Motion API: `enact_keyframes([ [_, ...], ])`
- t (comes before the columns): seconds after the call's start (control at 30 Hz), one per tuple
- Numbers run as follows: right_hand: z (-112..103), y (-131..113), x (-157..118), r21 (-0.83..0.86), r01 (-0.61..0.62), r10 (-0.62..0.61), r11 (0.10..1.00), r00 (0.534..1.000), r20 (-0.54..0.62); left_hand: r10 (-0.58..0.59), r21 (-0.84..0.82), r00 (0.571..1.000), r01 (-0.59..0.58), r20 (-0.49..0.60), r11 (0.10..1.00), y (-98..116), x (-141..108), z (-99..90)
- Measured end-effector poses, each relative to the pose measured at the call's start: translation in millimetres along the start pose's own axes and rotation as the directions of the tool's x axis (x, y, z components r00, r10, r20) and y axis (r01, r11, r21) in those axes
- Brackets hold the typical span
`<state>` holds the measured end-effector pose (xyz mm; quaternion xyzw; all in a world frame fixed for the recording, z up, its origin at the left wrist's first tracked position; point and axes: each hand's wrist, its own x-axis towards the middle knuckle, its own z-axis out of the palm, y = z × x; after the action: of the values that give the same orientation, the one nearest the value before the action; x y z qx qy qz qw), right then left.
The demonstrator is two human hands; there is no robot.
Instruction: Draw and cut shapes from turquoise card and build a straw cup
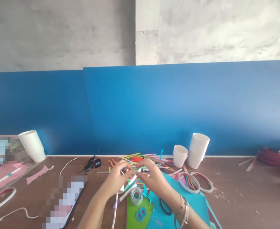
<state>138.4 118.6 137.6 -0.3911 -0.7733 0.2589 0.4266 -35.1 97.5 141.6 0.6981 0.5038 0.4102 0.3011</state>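
My left hand (pixel 121 177) is above the near side of a pile of colourful craft sticks and straws (pixel 151 159). Its thumb and fingertips are pinched together, and what lies between them, if anything, is too small to make out. Opposite it, my right hand (pixel 151 173) has curved fingers with the thumb apart, and nothing shows in its grasp. Under the hands lie a white-and-teal marker (pixel 131 181) and a marker with a purple end (pixel 120 197). A clear tape roll (pixel 136 196) rests beside them. A thin white cord (pixel 115 210) runs down below my left hand.
Blue paper (pixel 189 206) and green paper (pixel 132 216) lie at the front. White cups (pixel 198 149) stand at the back right, more cups (pixel 32 146) at the left. A phone (pixel 65 203), keys (pixel 92 163) and tape rings (pixel 203 182) are on the brown table. A blue panel (pixel 166 108) bounds the back.
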Motion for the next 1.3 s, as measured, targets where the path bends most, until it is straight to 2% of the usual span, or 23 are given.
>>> enact_keyframes([
  [0.1,13.3,1.0,2.8,-0.073,0.044,-0.044,0.996,0.999,-0.005,0.011,0.036,1.000,-0.011,-0.004,0.999,0.2,-0.2,0.0],
  [0.13,15.1,4.2,3.1,-0.118,0.053,-0.056,0.992,0.998,-0.021,-0.027,0.051,1.000,0.026,0.010,0.998,-0.9,-0.1,-3.3],
  [0.2,16.2,12.4,3.7,-0.210,0.056,-0.073,0.976,0.995,-0.074,-0.179,0.156,0.984,0.178,-0.008,0.972,-6.4,0.1,-14.8],
  [0.23,15.9,16.8,4.4,-0.239,0.046,-0.074,0.970,0.991,-0.109,-0.275,0.233,0.960,0.281,-0.062,0.931,-11.1,-0.2,-22.2],
  [0.27,15.4,21.1,5.3,-0.244,0.032,-0.068,0.969,0.988,-0.139,-0.364,0.348,0.917,0.399,-0.166,0.848,-17.0,-0.7,-29.8],
  [0.3,15.0,25.0,6.5,-0.227,0.017,-0.055,0.974,0.985,-0.164,-0.409,0.397,0.886,0.464,-0.218,0.792,-23.7,-1.6,-36.5],
  [0.33,14.9,28.5,7.8,-0.196,0.005,-0.040,0.981,0.983,-0.177,-0.450,0.421,0.865,0.501,-0.222,0.756,-30.9,-2.7,-41.5],
  [0.43,17.0,36.0,11.1,-0.061,-0.031,0.019,0.998,0.982,-0.186,-0.570,0.424,0.810,0.568,-0.136,0.706,-49.9,-5.8,-41.5],
  [0.57,21.0,42.0,12.5,0.110,-0.111,0.131,0.988,0.972,-0.196,-0.633,0.368,0.773,0.604,-0.051,0.707,-59.3,-4.3,-18.5],
  [0.63,19.4,43.7,12.5,0.159,-0.146,0.175,0.976,0.966,-0.188,-0.622,0.359,0.780,0.603,-0.075,0.713,-56.6,-1.7,-10.0],
  [0.7,14.1,42.7,12.7,0.204,-0.179,0.215,0.962,0.962,-0.170,-0.579,0.370,0.805,0.580,-0.128,0.726,-49.3,0.6,-6.2],
  [0.87,-3.2,28.0,13.1,0.377,-0.243,0.301,0.894,0.948,-0.102,-0.425,0.464,0.870,0.493,-0.250,0.736,-18.7,0.8,5.8],
  [0.97,-6.4,23.5,13.8,0.426,-0.231,0.295,0.875,0.951,-0.091,-0.366,0.554,0.899,0.436,-0.240,0.709,-2.0,-2.0,22.3],
  [1.07,-5.3,29.0,14.6,0.404,-0.219,0.286,0.888,0.952,-0.113,-0.336,0.594,0.919,0.390,-0.206,0.703,7.3,-4.8,36.5],
  [1.3,-3.6,44.5,14.4,0.296,-0.258,0.306,0.920,0.943,-0.130,-0.289,0.611,0.937,0.347,-0.195,0.712,11.1,-8.2,48.4],
])
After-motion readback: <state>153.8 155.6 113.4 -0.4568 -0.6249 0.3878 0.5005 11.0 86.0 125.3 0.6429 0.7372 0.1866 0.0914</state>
